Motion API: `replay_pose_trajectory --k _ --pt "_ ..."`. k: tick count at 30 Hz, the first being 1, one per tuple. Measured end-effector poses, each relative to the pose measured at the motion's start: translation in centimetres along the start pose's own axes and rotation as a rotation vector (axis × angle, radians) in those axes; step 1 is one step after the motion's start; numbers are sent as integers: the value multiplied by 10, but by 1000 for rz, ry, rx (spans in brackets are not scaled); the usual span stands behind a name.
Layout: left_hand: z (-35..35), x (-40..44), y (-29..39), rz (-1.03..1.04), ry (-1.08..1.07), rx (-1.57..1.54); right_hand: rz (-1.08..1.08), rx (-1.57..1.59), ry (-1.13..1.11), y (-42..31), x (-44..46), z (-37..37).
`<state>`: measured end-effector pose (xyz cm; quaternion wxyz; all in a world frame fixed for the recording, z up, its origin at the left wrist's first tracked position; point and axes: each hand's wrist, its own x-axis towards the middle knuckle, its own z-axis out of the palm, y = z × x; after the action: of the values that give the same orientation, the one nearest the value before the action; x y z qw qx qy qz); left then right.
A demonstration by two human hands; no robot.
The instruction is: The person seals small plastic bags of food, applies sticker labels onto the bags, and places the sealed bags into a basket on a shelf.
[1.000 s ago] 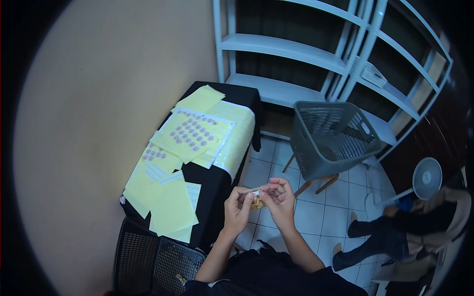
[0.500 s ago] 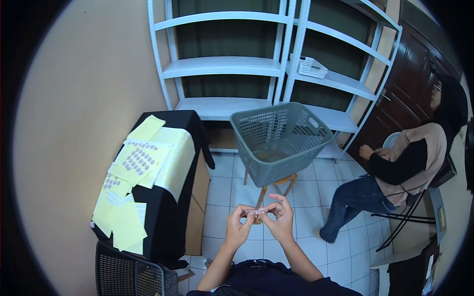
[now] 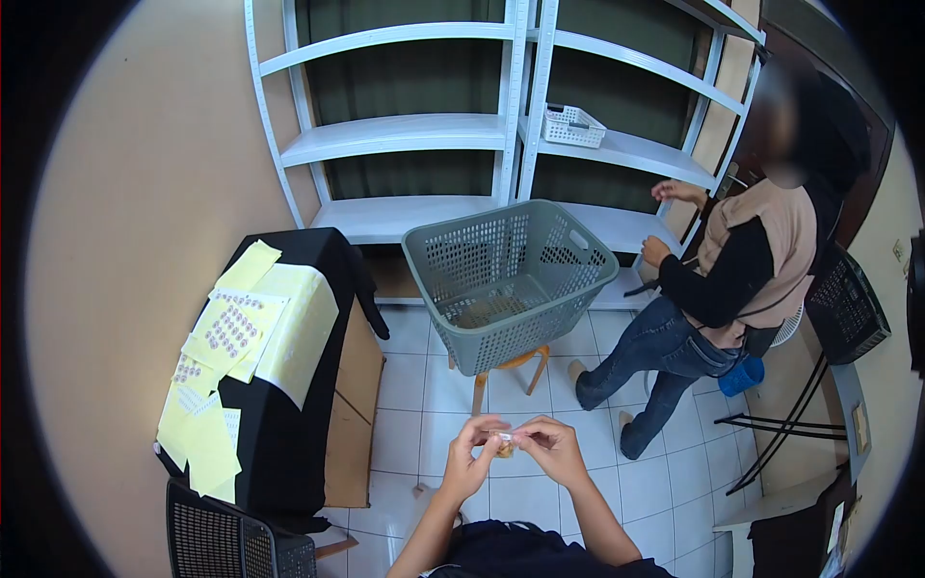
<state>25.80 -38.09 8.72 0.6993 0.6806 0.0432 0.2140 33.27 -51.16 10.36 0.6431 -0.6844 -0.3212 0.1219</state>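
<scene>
- Tan-filled clear packet [image 3: 505, 449], small: I held it in front of me, low over the floor, between my two hands; its contents were too small to identify.
- My left hand [image 3: 468, 460]: thumb and fingers pinched one side of the packet.
- My right hand [image 3: 551, 452]: thumb and fingertips gripped the other side, near a whitish patch at the top.
- Grey-green basket [image 3: 520, 339], perforated: it stood beyond my hands on a wooden stool [image 3: 479, 393].
- Table [image 3: 313, 409], to my left: it was draped in black and bore overlapping yellow sheets [image 3: 212, 462], some with rows of round marks.
- Dark perforated basket [image 3: 217, 535]: it sat at lower left, near the table.
- Co-worker [image 3: 723, 279] in black, beige and jeans: this person stood right of the grey-green basket, one hand raised.
- White shelves [image 3: 400, 140]: these lined the back; one held a white basket [image 3: 574, 128].
</scene>
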Motion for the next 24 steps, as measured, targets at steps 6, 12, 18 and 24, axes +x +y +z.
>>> replay_pose_trajectory --k 6,12,18,24 --pt "-38 43 -39 -23 204 50 78 116 245 26 84 -37" --pt "-119 79 -99 -125 615 105 -212 -7 478 45 282 -141" --pt "-118 153 -96 -28 714 141 -458 -190 674 16 475 -229" --pt "-95 187 -117 -130 889 162 -454 -480 737 25 640 -307"
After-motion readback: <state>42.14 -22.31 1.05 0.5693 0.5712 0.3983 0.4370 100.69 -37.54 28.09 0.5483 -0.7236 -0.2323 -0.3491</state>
